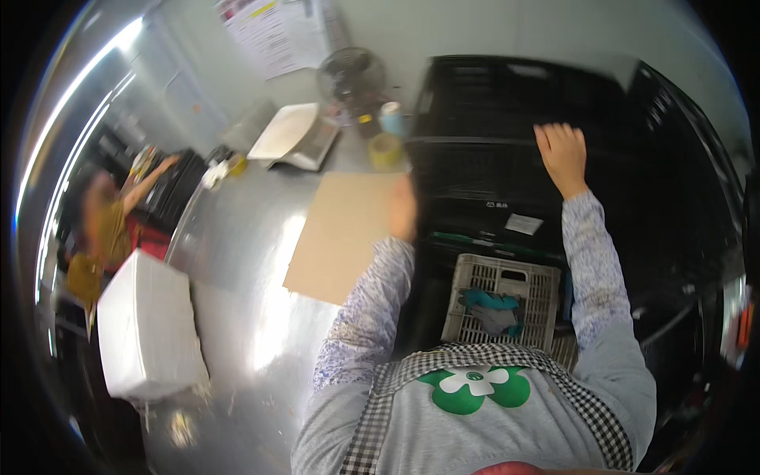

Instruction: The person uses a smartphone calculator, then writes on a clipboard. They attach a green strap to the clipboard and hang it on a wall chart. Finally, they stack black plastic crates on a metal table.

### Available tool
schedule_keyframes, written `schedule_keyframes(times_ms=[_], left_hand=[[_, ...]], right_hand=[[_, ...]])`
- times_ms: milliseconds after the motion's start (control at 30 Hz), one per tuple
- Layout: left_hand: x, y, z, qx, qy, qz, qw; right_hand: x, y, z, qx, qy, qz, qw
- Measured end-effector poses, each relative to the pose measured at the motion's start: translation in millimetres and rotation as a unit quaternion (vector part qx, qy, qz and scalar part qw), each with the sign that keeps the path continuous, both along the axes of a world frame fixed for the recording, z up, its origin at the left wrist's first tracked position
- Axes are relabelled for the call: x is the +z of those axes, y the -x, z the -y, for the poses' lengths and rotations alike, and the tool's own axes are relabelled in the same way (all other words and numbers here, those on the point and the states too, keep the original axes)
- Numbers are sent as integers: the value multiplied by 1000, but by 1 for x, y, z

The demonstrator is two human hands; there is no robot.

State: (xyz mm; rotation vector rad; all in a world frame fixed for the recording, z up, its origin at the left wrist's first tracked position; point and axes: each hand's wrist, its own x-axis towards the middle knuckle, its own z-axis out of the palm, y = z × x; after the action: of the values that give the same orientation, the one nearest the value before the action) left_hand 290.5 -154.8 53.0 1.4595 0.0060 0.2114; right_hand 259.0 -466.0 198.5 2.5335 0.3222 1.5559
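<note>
My right hand [564, 158] is at the upper rim of a black plastic crate [467, 170], its fingers bent over the edge. My left hand [402, 210] is smeared by motion beside the crate's left side, above the right edge of a flat brown cardboard sheet [340, 229]. Its fingers do not show clearly. The cardboard lies on a shiny metal table [237, 277]. Both forearms wear patterned sleeves.
Behind the cardboard stand a white-topped scale [293, 134], a roll of tape [385, 149], a bottle [391, 119] and a fan [351, 75]. A white foam box [150, 324] sits at left. Below the crates is a grey basket [546, 293] holding gloves [492, 310]. Another person [107, 222] works far left.
</note>
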Motion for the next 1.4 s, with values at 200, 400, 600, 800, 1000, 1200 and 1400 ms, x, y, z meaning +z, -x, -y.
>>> schedule_keyframes(times_ms=[200,400,600,800,1000,1200,1400], left_hand=[[-73,111,-59,-101,90,-175,975],[-113,167,-89,-70,91,-258,959],[-97,159,-52,-126,88,-267,951],[-102,151,-28,-155,102,-255,949],[-105,137,-15,-169,81,-266,946],[-109,124,-9,-170,68,-249,951],[-101,108,5,-188,43,-243,951]], right_hand=[[-25,-13,73,-67,-59,10,996],[-32,-2,76,13,-51,-136,989],[-39,19,58,38,-46,-151,987],[-52,41,35,65,5,-173,983],[-56,54,58,10,-52,-187,981],[-71,65,83,-35,-38,-158,986],[-76,70,90,-20,-33,-143,989]])
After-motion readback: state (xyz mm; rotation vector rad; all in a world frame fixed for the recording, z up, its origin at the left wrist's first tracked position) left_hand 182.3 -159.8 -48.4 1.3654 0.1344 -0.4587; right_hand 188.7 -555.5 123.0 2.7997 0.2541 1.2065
